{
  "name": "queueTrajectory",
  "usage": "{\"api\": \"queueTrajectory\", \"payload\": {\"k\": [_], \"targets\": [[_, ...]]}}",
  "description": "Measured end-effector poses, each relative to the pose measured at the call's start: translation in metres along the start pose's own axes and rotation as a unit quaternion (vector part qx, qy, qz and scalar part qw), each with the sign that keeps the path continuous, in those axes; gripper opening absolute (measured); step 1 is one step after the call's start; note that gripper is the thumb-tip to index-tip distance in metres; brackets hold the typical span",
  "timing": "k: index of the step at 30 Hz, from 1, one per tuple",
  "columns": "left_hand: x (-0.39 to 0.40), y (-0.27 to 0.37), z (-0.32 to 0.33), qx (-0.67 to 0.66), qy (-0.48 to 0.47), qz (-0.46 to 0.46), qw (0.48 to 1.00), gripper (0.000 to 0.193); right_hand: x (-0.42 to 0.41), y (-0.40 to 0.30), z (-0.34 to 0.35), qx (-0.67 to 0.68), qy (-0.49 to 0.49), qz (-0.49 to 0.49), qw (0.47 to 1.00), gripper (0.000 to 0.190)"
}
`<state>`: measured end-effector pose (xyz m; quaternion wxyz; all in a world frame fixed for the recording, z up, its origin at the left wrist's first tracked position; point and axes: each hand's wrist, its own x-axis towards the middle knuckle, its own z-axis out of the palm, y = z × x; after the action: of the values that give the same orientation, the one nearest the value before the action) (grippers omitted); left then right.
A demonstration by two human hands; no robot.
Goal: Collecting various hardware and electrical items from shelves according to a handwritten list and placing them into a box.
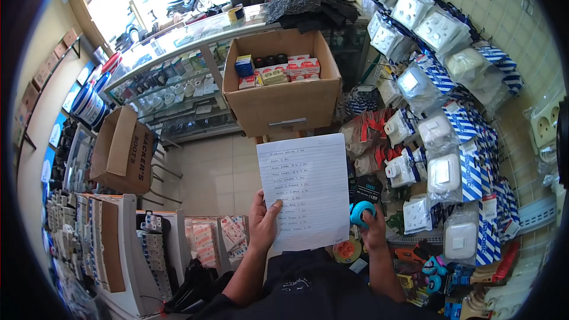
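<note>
My left hand (263, 222) pinches the left edge of a lined sheet of paper (306, 186), thumb on its face. The sheet bears a handwritten list and tilts up before my chest. In my right hand (374, 229) is a rounded turquoise plastic item (362, 213) with a black printed card (368, 190) above it; its exact kind is unclear. That item sits right beside the sheet's right edge. Beyond the paper stands an open cardboard box (282, 104) holding small red-and-white cartons (303, 69), a blue carton (244, 66) and several dark round objects (270, 60).
Packaged white switches and sockets (444, 173) hang densely on the right wall grid. A glass display counter (178, 80) runs across the back left. At left, another cardboard box (122, 151) rests near metal legs, above shelving with stacked electrical parts (153, 253). Black sheeting (311, 6) lies on the counter.
</note>
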<state>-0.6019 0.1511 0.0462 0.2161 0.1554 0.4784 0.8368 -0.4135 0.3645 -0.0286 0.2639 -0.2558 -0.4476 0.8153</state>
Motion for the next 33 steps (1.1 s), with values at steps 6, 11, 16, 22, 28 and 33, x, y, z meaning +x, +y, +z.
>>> {"api": "queueTrajectory", "payload": {"k": [6, 11, 16, 22, 28, 33], "targets": [[0.027, 0.002, -0.010, 0.019, 0.045, -0.011, 0.999, 0.035, 0.033, -0.006, 0.030, 0.017, -0.027, 0.004, 0.999, 0.033], [0.070, 0.010, -0.037, 0.032, 0.035, 0.005, 0.999, 0.037, 0.076, -0.008, 0.066, 0.014, -0.054, -0.005, 0.998, 0.034], [0.128, 0.031, -0.059, 0.032, 0.050, 0.022, 0.998, 0.036, 0.134, 0.007, 0.100, 0.042, -0.067, -0.012, 0.997, 0.035], [0.179, 0.060, -0.109, 0.027, 0.106, 0.085, 0.990, 0.034, 0.186, 0.004, 0.171, 0.047, -0.082, -0.034, 0.995, 0.035], [0.215, 0.070, -0.158, 0.016, 0.144, 0.087, 0.986, 0.035, 0.235, 0.001, 0.210, 0.038, -0.101, -0.031, 0.994, 0.033], [0.234, 0.068, -0.183, 0.013, 0.180, 0.097, 0.979, 0.038, 0.277, -0.039, 0.261, 0.025, -0.114, -0.047, 0.992, 0.029]]}}
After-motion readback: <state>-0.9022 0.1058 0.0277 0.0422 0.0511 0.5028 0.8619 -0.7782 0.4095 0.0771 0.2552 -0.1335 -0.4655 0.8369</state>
